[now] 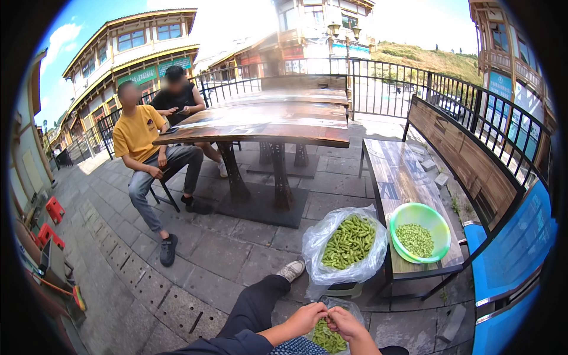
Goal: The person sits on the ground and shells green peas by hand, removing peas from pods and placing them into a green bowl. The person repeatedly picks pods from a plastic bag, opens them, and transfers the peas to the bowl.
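Observation:
My left hand [307, 317] and my right hand [345, 323] meet at the fingertips over a clear plastic bag [355, 316] of green pods [329, 338]. Both hands are pinched together, and whatever lies between the fingers is too small to make out. Just beyond them, a larger clear plastic bag [316, 262] stands full of plump green bean pods [350, 242]. To its right, a green and white plastic basin [441, 222] rests on a wooden bench, with shelled green beans [415, 240] inside.
The wooden bench [390, 164] has a black metal frame. A long wooden table [266, 128] stands ahead on dark pedestals. Two people [142, 133] sit at its left end. Blue chairs [501, 262] are at the right, red stools [51, 233] at far left. A black railing [390, 84] runs behind.

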A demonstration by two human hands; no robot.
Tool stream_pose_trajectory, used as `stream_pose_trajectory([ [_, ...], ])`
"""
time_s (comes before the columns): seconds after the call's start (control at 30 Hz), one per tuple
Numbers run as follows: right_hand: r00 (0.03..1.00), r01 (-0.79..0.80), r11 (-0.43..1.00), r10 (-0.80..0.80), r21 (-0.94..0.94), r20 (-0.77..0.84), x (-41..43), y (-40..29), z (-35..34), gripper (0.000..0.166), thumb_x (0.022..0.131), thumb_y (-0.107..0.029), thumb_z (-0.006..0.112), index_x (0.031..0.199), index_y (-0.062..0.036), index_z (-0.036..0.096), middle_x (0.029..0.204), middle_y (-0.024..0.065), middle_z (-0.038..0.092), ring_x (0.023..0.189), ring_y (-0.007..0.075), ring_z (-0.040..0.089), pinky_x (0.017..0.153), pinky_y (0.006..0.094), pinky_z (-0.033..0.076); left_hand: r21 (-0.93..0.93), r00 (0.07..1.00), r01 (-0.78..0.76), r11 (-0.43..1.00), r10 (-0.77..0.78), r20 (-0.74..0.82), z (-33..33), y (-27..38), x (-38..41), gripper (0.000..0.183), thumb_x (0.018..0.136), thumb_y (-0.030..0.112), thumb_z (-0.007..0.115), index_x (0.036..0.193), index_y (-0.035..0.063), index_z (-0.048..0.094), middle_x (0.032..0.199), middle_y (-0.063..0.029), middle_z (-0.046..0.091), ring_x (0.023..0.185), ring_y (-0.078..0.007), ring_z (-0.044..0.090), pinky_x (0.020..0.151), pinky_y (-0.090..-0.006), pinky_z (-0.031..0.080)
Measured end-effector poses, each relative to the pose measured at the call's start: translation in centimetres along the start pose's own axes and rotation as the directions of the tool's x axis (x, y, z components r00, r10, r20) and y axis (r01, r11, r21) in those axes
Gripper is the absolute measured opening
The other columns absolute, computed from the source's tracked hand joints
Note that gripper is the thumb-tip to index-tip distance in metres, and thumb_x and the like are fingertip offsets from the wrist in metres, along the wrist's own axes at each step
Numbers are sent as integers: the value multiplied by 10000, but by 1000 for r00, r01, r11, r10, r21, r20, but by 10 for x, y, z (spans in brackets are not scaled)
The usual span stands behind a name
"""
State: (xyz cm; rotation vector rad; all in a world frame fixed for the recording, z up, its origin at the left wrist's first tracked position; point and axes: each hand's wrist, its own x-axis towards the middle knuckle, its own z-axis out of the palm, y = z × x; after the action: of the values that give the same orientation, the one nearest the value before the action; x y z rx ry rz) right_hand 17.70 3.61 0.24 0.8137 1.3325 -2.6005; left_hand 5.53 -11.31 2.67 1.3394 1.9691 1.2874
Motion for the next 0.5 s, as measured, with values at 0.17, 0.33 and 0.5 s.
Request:
stream_pose_trajectory([
  [0.17,998,-30,998,32,50,-45,7,6,7,26,994,-108,488,991,-90,506,812,40,524,596,107,406,521,247,315,146,987,-147,978,155,-50,9,-10,-2,99,946,112,628,1013,42,610,892,-158,613,874,-372,615,759,-432,492],
  [0.33,999,-46,952,38,302,33,18,11,3,48,1021,-150,496,993,-113,510,823,58,524,590,156,442,508,301,342,226,972,-196,954,220,-87,4,-8,-1,75,932,93,627,977,42,594,867,-153,578,869,-370,589,761,-440,477],
  [0.5,996,-34,961,12,273,83,4,5,2,75,1014,-160,559,1011,-88,577,817,59,536,626,160,476,545,293,382,217,960,-196,956,232,-154,10,-21,-4,77,919,81,635,951,35,582,874,-146,583,851,-370,588,756,-436,480],
])
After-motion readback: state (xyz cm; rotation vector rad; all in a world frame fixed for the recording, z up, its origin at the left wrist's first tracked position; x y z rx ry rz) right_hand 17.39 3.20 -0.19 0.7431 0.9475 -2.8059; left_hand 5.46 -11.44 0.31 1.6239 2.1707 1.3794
